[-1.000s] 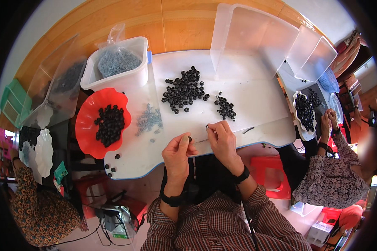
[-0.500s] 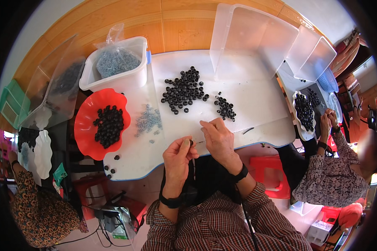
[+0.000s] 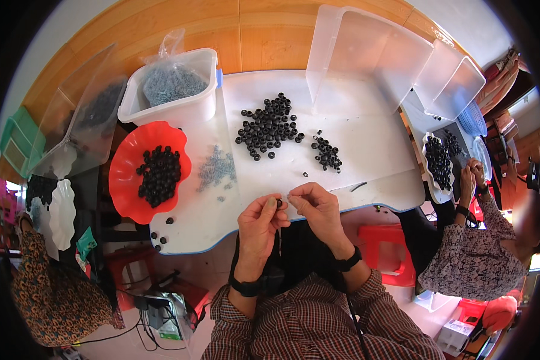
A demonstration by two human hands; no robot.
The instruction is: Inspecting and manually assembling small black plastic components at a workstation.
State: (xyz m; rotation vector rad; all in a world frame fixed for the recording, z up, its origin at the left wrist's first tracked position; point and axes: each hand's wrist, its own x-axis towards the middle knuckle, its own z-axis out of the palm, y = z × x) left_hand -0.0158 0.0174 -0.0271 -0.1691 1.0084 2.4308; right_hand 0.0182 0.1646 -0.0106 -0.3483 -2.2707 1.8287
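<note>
My left hand point(image 3: 257, 231) pinches a small round black part point(image 3: 279, 203) between thumb and fingers, just over the table's near edge. Close against it, the fingertips of my right hand point(image 3: 321, 213) are pressed together; whatever they may hold is too small to make out. Beyond my hands lies a large pile of round black parts point(image 3: 267, 129). Right of it is a smaller heap of little black pieces point(image 3: 327, 156), with one stray black piece point(image 3: 305, 174) nearer to my right hand. Small grey-blue bits point(image 3: 216, 168) are scattered to the left.
A red scalloped bowl point(image 3: 123, 186) of black parts stands left on the white table point(image 3: 378, 186). Behind it is a white tub point(image 3: 195, 108) with a bag of grey bits. Clear plastic bins point(image 3: 366, 60) stand at the back right. Other people sit at both sides.
My right hand has come in to my left, its fingertips now meeting the held part. A single black piece now lies apart below the small heap. The view has shifted slightly.
</note>
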